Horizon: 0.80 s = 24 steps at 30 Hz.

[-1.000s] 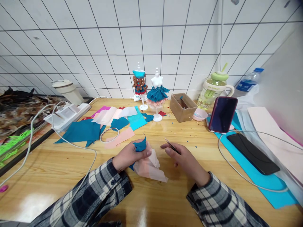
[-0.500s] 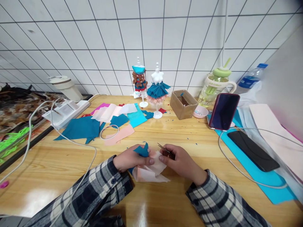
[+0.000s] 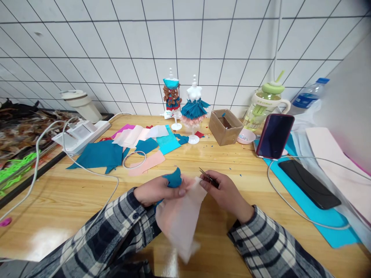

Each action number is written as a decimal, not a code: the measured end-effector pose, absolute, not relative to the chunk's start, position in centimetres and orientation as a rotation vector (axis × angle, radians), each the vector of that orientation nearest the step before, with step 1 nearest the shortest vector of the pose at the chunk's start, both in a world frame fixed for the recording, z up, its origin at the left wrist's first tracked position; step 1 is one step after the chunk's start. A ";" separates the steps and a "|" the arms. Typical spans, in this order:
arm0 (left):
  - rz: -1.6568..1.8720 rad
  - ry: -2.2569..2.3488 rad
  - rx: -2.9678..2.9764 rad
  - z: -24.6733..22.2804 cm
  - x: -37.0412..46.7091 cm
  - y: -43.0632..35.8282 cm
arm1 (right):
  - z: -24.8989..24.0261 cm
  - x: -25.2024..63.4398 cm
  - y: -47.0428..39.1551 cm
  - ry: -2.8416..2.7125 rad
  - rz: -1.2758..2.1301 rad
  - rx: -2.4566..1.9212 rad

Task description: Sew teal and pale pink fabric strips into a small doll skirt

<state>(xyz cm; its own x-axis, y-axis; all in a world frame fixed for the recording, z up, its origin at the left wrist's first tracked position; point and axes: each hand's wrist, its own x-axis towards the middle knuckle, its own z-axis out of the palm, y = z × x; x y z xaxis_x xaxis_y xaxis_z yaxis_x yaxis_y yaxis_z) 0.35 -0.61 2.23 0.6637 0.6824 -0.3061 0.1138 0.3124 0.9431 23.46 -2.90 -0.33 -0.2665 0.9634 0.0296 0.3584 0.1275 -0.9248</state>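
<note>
My left hand (image 3: pixel 158 190) is closed on a sheet of thin pale pink paper (image 3: pixel 179 220) together with a torn teal scrap (image 3: pixel 173 178) that sticks up above the thumb. The sheet hangs down, its lower end smeared by motion. My right hand (image 3: pixel 224 191) pinches the sheet's upper right corner between thumb and fingertips. That same hand also holds small pointed scissors (image 3: pixel 206 176), their narrow tips aimed up and left; the handles are mostly hidden in the palm.
Teal, pink and turquoise paper pieces (image 3: pixel 100 156) lie at left with a white ring (image 3: pixel 134 160). Two small dress forms (image 3: pixel 194 108) stand at the back beside a cardboard box (image 3: pixel 226 127) and pink bowl (image 3: pixel 246 136). Phones (image 3: pixel 310 183) and cables lie right; a power strip (image 3: pixel 82 137) left.
The pale pink sheet has opened out and now hangs lower toward the table edge. My right hand has shifted slightly right and up with its corner; my left hand has moved slightly left.
</note>
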 end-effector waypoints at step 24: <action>0.592 1.003 1.056 0.6 -2.6 1.8 | -0.3 27.2 -2.5 -1.894 1.077 -1.459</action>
